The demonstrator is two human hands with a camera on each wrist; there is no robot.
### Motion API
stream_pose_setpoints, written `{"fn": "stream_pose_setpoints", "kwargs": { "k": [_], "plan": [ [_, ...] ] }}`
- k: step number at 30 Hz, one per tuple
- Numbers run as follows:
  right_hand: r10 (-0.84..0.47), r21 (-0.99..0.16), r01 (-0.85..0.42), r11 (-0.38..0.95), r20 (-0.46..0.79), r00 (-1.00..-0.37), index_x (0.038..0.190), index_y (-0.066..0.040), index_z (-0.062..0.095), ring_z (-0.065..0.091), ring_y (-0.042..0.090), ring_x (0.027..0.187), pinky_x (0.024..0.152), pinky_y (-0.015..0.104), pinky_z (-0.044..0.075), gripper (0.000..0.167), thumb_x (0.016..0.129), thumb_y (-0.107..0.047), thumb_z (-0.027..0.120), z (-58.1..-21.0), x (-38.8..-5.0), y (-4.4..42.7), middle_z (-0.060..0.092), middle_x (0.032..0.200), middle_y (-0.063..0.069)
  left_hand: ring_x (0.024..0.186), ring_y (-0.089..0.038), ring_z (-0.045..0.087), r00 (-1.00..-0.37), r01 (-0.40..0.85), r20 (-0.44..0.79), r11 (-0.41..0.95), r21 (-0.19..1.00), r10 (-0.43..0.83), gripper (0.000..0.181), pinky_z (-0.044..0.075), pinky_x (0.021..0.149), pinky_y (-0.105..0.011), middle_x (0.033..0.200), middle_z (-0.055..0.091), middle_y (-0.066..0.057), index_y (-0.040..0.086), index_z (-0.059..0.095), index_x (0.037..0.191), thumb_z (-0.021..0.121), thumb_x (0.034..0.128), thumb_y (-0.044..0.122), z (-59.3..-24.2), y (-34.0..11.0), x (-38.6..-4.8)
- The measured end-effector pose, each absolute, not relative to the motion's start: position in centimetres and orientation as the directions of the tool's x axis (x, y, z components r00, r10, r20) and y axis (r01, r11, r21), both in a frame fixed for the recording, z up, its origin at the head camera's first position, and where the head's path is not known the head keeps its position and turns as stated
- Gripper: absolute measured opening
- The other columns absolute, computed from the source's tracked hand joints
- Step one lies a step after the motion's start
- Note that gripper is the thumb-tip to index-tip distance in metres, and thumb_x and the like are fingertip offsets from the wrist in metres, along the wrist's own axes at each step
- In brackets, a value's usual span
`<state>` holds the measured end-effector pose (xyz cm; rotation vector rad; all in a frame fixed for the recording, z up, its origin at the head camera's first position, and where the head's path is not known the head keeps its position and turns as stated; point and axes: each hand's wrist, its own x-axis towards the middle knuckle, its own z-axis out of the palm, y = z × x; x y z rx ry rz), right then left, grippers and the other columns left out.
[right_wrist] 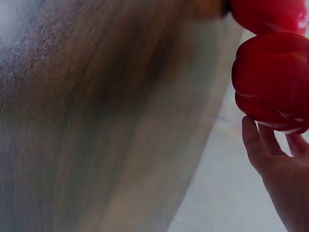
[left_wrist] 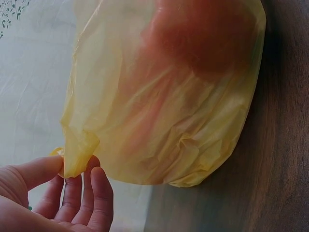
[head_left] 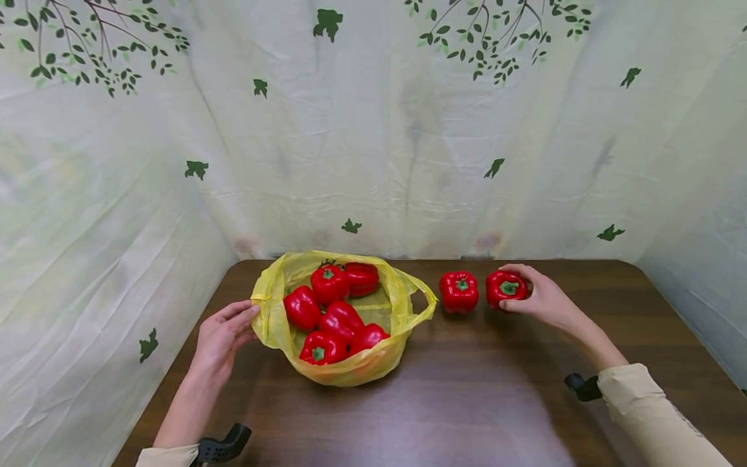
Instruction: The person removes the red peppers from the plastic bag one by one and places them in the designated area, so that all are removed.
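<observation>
A yellow plastic bag point(head_left: 356, 371) stands with its mouth wide on the table, several red bell peppers point(head_left: 329, 284) inside it. My left hand point(head_left: 224, 337) pinches the bag's left rim; the left wrist view shows a gathered fold of the bag point(left_wrist: 79, 152) between thumb and fingertips. To the right of the bag, my right hand point(head_left: 543, 298) grips a red bell pepper point(head_left: 500, 285), thumb in front and fingers behind. Another red bell pepper point(head_left: 458, 292) sits between that one and the bag's right handle loop point(head_left: 428, 305).
The dark wooden table point(head_left: 467, 402) runs up to a pale cloth backdrop point(head_left: 373, 143) with printed leaves, which also lines both sides. Black wrist cameras point(head_left: 224, 444) are worn on both forearms.
</observation>
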<state>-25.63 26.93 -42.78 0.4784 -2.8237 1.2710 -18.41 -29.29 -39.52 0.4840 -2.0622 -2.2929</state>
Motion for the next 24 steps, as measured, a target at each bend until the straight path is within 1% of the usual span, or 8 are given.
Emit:
{"fn": "stream_pose_setpoints", "kwargs": {
  "k": [5,18,24],
  "plan": [
    [-0.268,-0.715,-0.263,0.647,0.109,-0.957,0.139,-0.007,0.046,0.050,0.037,0.116,0.087,0.054,0.052,0.069,0.081,-0.026,0.079,-43.8,-26.4,26.9,0.051,0.134,0.019,0.077,-0.014,0.067,-0.955,-0.181,-0.203,-0.120,0.976,-0.216,0.011,0.057,0.073,-0.027,0.093,0.067,0.003,0.015,0.071,0.098,0.073,0.0906,0.022,-39.7,-29.2,-18.3],
    [-0.287,-0.743,-0.236,0.626,0.062,-0.956,0.140,-0.008,0.045,0.050,0.037,0.116,0.089,0.053,0.051,0.067,0.082,-0.020,0.077,-44.6,-26.7,25.9,0.050,0.135,0.019,0.076,-0.014,0.066,-0.956,-0.177,-0.201,-0.127,0.976,-0.214,0.011,0.057,0.072,-0.028,0.093,0.067,0.002,0.014,0.071,0.098,0.073,0.0904,0.021,-39.8,-29.4,-18.3],
    [-0.296,-0.756,-0.223,0.616,0.040,-0.954,0.141,-0.009,0.044,0.050,0.038,0.117,0.089,0.052,0.051,0.067,0.083,-0.021,0.075,-44.7,-26.7,25.7,0.051,0.135,0.019,0.077,-0.014,0.066,-0.954,-0.185,-0.208,-0.124,0.975,-0.215,0.012,0.057,0.073,-0.028,0.094,0.067,0.002,0.014,0.071,0.099,0.073,0.0904,0.022,-39.9,-29.5,-18.3]
  ]
}}
